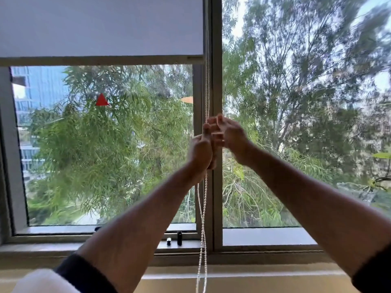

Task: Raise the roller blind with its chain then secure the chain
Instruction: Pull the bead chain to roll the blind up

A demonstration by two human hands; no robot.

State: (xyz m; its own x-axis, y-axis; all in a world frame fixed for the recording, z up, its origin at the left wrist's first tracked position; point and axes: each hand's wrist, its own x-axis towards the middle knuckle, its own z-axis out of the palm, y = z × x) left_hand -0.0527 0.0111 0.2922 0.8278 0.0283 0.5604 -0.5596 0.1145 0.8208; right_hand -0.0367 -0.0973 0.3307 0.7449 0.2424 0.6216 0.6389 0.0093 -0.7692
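A pale grey roller blind (101, 26) covers the top part of the left window pane, its bottom bar (101, 60) level across the frame. The white bead chain (202, 208) hangs as a loop beside the central window post. My left hand (201, 149) is closed around the chain at mid height. My right hand (228, 134) sits just above and to the right of it, touching it, with fingers curled toward the chain; whether they grip the chain is hard to see. Above the hands the chain runs up along the post.
The grey central post (216, 60) divides two panes with trees outside. Two small dark cylinders (179, 237) stand on the sill rail left of the chain. A red triangle sticker (102, 100) is on the left pane. The window ledge (254, 269) runs below.
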